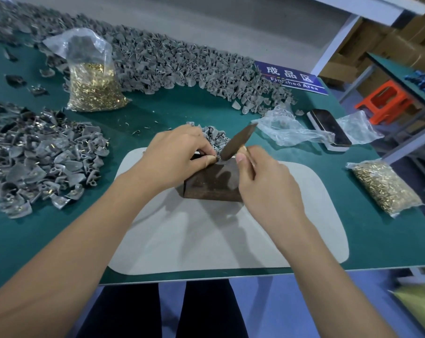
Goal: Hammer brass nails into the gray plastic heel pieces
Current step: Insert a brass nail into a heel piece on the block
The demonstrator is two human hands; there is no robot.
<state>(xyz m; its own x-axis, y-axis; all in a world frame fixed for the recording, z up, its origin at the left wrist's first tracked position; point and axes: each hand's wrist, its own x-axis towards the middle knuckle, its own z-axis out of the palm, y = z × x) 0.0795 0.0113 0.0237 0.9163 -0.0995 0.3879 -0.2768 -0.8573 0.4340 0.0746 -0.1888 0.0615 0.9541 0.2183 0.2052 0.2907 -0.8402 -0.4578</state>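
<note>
Fingertips [210,160] of your left hand [174,154] pinch a gray heel piece [222,160] on the dark block [212,181]; your right hand [262,181] grips the hammer [235,142], slanting up-right, its head just above the piece.

Illumination: even, moderately bright, diffuse overhead src; no hard glare. Soft shadows fall under both forearms onto gray mat [206,240] and across dark block [213,181]. Minor specular highlights on clear nail bag [89,76] and loose plastic film [287,130]. Hammer [238,142] shows motion blur. Wide-angle lens: strong barrel distortion, table edge [304,270] bowed. Corners soft, esp. lower right.
</note>
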